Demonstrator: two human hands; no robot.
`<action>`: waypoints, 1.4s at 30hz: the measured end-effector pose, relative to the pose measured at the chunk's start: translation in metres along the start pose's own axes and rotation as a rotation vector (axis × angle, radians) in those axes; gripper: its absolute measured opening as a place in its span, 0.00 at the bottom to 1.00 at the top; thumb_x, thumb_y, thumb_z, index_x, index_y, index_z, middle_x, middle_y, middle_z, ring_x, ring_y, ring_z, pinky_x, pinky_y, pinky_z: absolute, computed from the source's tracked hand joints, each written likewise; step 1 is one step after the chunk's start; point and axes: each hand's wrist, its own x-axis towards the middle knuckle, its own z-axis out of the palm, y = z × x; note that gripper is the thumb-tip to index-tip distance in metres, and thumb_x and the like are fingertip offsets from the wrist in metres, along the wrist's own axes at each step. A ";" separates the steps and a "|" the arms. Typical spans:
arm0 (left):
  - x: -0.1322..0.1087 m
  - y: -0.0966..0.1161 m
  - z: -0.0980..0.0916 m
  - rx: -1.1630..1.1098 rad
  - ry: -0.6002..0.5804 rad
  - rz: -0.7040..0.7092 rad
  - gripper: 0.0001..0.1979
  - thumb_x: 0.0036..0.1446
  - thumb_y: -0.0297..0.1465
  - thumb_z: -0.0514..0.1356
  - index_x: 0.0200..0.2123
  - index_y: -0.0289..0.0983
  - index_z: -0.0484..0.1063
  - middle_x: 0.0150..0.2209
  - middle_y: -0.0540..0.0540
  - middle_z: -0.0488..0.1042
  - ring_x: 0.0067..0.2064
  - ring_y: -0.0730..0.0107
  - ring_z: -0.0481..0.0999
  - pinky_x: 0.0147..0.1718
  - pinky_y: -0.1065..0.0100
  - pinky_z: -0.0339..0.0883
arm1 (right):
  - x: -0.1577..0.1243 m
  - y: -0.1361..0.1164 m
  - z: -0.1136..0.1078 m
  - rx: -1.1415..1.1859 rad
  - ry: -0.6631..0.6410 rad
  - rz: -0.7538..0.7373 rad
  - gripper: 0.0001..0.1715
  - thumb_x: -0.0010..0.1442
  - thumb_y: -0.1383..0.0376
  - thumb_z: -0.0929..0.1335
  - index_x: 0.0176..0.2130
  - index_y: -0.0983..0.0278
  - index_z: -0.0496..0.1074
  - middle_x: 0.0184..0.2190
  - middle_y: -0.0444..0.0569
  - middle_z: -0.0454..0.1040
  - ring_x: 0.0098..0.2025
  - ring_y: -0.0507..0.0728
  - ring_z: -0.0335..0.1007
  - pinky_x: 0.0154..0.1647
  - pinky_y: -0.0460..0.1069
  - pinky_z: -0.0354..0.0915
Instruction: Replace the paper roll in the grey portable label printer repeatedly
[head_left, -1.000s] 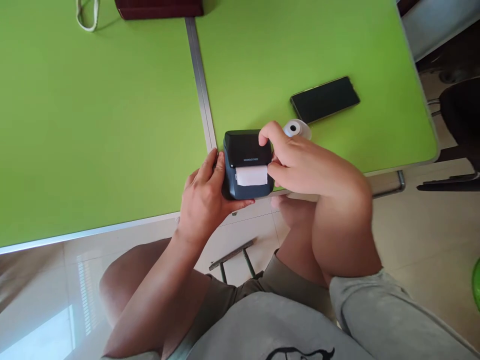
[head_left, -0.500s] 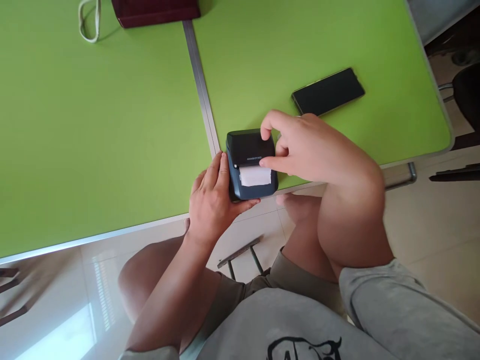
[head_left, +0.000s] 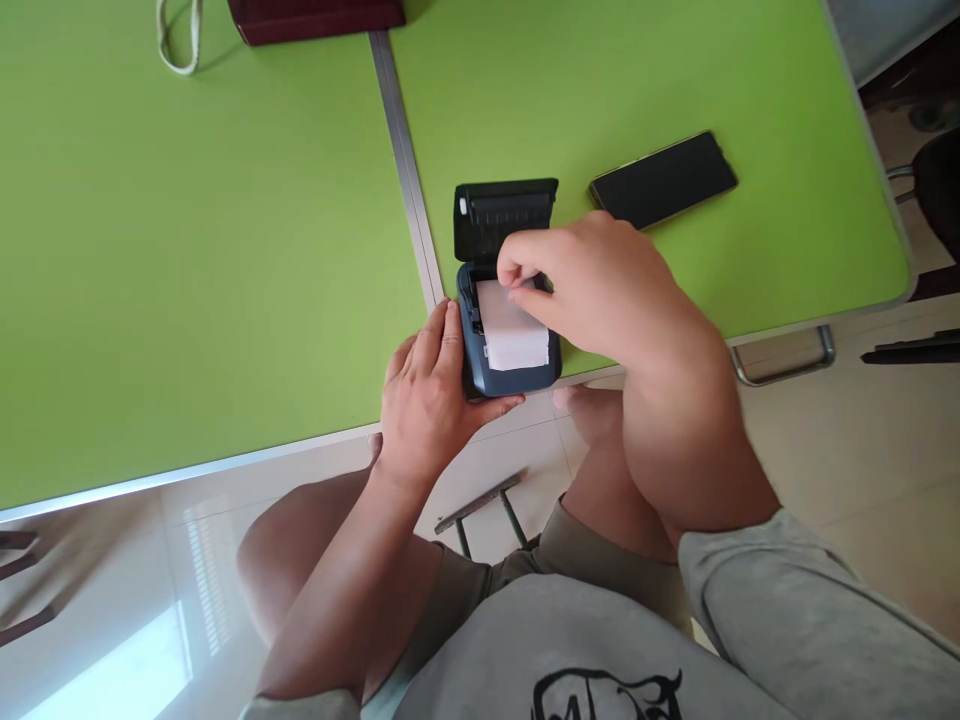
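On the green counter (head_left: 225, 250), by its front edge, a dark printer (head_left: 517, 381) sits with its lid (head_left: 487, 230) raised, grasped by the left hand (head_left: 426, 400), while the right hand (head_left: 607, 285) curls over its white paper (head_left: 517, 338), whether pinching it I cannot tell.

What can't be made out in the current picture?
Head view: whether the right hand touches the white paper strip; its curled fingers hide any contact.
Head view: the bay beneath the paper in the dark-blue plastic printer; paper and hand cover it.
Head view: the full shape of the dark-red, box-like object; the top edge cuts it off.
Head view: the whole black line drawing; the bottom edge crops it.
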 end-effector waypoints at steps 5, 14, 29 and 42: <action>0.000 0.000 -0.002 0.013 -0.009 0.000 0.60 0.57 0.70 0.56 0.74 0.28 0.58 0.71 0.26 0.67 0.68 0.39 0.73 0.64 0.50 0.67 | 0.006 0.004 0.012 -0.030 -0.021 -0.014 0.07 0.63 0.64 0.70 0.41 0.55 0.79 0.36 0.50 0.82 0.37 0.63 0.74 0.35 0.54 0.56; 0.000 0.000 -0.001 0.018 0.005 0.009 0.59 0.57 0.70 0.56 0.74 0.28 0.58 0.70 0.26 0.68 0.67 0.40 0.74 0.63 0.51 0.68 | 0.002 -0.002 0.004 -0.035 -0.048 -0.020 0.13 0.59 0.68 0.70 0.45 0.55 0.75 0.34 0.47 0.80 0.35 0.60 0.72 0.35 0.53 0.56; 0.002 -0.004 0.002 0.034 0.063 0.018 0.64 0.52 0.76 0.47 0.74 0.30 0.60 0.68 0.25 0.70 0.65 0.39 0.76 0.62 0.49 0.68 | -0.017 0.103 0.020 1.192 0.644 0.287 0.22 0.44 0.54 0.65 0.40 0.53 0.58 0.38 0.46 0.67 0.27 0.54 0.56 0.24 0.51 0.47; 0.005 -0.005 0.000 0.024 0.045 0.018 0.63 0.51 0.75 0.52 0.74 0.32 0.58 0.68 0.25 0.70 0.65 0.37 0.75 0.63 0.48 0.67 | -0.036 0.146 0.054 0.302 0.646 0.263 0.13 0.57 0.57 0.72 0.41 0.55 0.68 0.45 0.53 0.79 0.45 0.64 0.75 0.48 0.60 0.70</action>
